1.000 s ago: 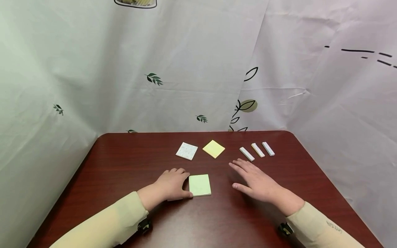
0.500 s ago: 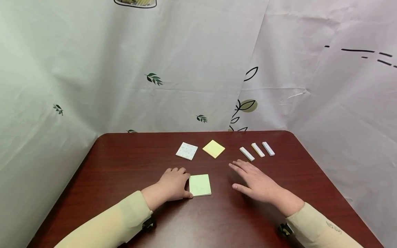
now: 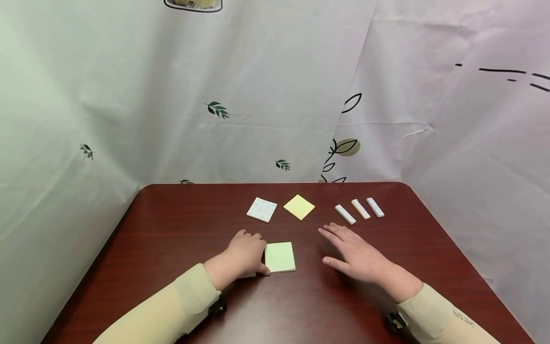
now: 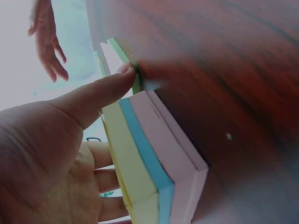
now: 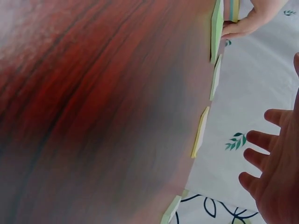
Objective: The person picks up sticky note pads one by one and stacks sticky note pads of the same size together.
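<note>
A thick stack of sticky notes in yellow, blue and pink layers [image 4: 147, 140] lies under my left hand [image 3: 247, 252]. My thumb and fingers come round its sides, and in the head view the palm hides nearly all of it. The left thumb tip touches the near left corner of a light green sticky note pad [image 3: 280, 257], which lies flat on the table. My right hand [image 3: 356, 255] is held to the right of the green pad, fingers spread and fairly straight, with nothing in it.
Behind the green pad lie a white patterned pad [image 3: 261, 210] and a yellow pad [image 3: 299, 207]. Further right are three narrow pale blocks [image 3: 360, 209], just beyond the right fingertips. The dark red wooden table [image 3: 185, 210] ends at a pale printed curtain [image 3: 258, 95].
My left wrist and forearm have shifted right and the knuckles turned, while the thumb stays at the green pad's corner. A pale stack corner shows under the palm. The right hand is nearly still.
</note>
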A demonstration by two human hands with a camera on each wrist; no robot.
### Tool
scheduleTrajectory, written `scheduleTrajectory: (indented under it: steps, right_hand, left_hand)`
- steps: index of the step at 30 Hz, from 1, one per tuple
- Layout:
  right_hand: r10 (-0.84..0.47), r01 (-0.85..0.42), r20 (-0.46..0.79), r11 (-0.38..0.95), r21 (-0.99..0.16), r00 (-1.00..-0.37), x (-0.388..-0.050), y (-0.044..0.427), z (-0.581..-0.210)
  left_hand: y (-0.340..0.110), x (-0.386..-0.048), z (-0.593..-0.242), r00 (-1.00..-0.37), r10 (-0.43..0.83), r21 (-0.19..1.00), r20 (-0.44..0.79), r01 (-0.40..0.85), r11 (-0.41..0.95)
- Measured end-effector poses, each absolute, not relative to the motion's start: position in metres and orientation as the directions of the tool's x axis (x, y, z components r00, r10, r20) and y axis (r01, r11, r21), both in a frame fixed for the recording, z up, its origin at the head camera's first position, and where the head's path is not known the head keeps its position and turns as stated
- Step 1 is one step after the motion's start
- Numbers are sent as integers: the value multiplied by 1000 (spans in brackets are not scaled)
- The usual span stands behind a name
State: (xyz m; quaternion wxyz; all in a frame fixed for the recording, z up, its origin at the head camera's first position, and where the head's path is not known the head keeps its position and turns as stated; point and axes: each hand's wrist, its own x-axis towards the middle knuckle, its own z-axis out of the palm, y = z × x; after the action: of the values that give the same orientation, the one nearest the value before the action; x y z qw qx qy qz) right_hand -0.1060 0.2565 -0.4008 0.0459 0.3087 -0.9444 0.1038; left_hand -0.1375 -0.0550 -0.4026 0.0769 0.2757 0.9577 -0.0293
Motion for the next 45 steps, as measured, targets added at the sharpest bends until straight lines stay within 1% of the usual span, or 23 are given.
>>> scheduleTrajectory:
  steps: [9, 12, 14, 20, 26, 31, 36, 41, 45]
  right_hand:
    - [-571, -594, 167, 788, -164, -804, -110, 253, -401]
    - [-560, -584, 170, 792, -180, -811, -114, 249, -401]
    - [-540, -562, 159, 799, -213, -827, -117, 246, -400]
    - [-447, -436, 54, 830, -348, -893, -139, 234, -399]
    - [-332, -292, -27, 862, -413, -943, -173, 220, -400]
    - [-243, -196, -69, 896, -398, -968, -202, 206, -401]
    - [-173, -131, -85, 923, -362, -981, -226, 193, -404]
    - [-130, -88, -107, 940, -330, -986, -243, 186, -410]
    - [-104, -52, -155, 951, -304, -982, -254, 181, -413]
  left_hand:
    - [-51, -138, -403, -845, 507, -44, -170, 520, 853]
    - [-51, -139, -404, -846, 503, -49, -177, 518, 854]
    - [-51, -139, -403, -847, 498, -53, -183, 515, 856]
    - [-50, -138, -400, -849, 493, -76, -189, 513, 855]
    - [-48, -138, -398, -847, 493, -86, -196, 516, 852]
    - [-47, -138, -398, -846, 494, -85, -199, 518, 851]
    - [-45, -138, -396, -849, 488, -85, -203, 512, 855]
    - [-45, -137, -395, -850, 483, -89, -208, 508, 856]
    - [-45, -136, -395, -853, 480, -90, -204, 505, 859]
